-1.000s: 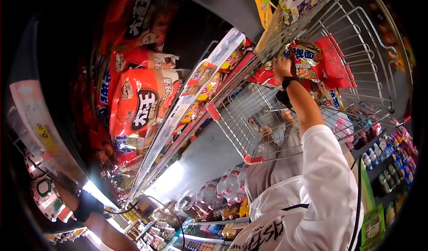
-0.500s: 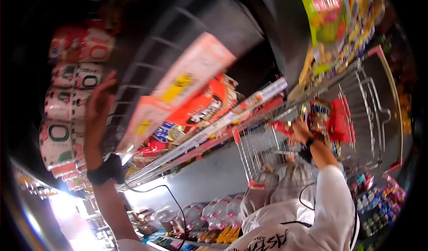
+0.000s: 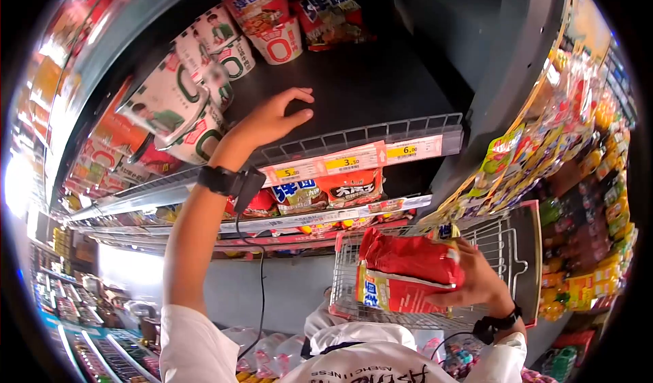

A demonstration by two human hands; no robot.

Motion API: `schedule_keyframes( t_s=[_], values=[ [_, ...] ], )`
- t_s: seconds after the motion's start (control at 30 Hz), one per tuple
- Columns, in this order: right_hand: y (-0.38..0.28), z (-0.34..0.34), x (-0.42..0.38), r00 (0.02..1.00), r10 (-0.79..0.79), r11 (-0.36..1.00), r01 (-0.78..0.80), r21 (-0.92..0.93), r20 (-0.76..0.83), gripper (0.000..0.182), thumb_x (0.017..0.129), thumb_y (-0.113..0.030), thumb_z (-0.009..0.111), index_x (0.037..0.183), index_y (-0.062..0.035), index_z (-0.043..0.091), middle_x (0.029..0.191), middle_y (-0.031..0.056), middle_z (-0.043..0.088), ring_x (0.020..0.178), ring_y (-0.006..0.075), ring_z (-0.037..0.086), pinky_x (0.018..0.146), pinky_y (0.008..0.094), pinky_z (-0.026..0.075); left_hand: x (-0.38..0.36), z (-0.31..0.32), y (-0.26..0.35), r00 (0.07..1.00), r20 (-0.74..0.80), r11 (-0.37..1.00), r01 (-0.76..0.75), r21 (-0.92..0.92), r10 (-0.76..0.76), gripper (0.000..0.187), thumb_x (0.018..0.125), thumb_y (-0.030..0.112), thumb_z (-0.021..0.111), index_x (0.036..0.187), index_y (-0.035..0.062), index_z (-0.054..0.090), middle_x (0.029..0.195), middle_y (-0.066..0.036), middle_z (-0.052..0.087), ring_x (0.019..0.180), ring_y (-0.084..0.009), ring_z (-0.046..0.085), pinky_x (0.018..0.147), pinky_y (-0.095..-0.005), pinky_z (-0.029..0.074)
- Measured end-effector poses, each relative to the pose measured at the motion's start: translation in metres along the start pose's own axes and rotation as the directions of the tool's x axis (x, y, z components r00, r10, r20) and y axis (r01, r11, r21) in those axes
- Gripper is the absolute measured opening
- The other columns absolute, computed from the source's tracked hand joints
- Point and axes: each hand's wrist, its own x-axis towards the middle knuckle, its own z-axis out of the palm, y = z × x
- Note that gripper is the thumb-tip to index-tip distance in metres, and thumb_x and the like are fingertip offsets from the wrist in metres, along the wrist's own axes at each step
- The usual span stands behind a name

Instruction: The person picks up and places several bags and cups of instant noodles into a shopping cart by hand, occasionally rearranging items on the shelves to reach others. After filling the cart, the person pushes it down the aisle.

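While the left hand reaches with fingers spread and empty over the dark bare shelf floor, the right hand is clamped on one red plastic noodle multipack, held just above the silver wire shopping cart. Beside the left wrist stand about five white paper cup noodles; beyond its fingertips sit one more cup and two snack bags. Three price tags line the shelf rail below that palm, two packets beneath them
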Motion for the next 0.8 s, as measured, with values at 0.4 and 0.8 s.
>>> schedule_keyframes(
  t_s=[0.4,0.8],
  values=[
    [-0.138,-0.038,0.047,0.758,0.246,0.812,0.179,0.555,-0.605,0.072,0.064,-0.011,0.075,0.126,-0.0005,0.041,0.121,0.0118,0.054,0.111,0.0189,0.053,0.097,0.0345,0.041,0.011,0.005,-0.016,0.974,-0.186,0.93,-0.186,-0.318,0.131,0.037,0.094,0.029,0.054,0.112,-0.0027,0.056,0.108,-0.012,0.063,0.108,-0.0156,0.055,0.09,-0.0294,0.044],
    [-0.073,-0.027,0.212,0.659,-0.204,0.84,0.498,0.216,-0.724,0.039,0.079,0.0,0.065,0.117,0.0012,0.053,0.106,0.005,0.062,0.093,0.0098,0.058,0.081,0.0272,0.047,-0.006,-0.002,0.012,0.912,-0.113,0.665,-0.368,-0.65,0.394,0.062,0.075,0.0,0.058,0.133,0.0028,0.035,0.118,-0.011,0.054,0.11,-0.0162,0.051,0.094,-0.0298,0.04]
  ],
)
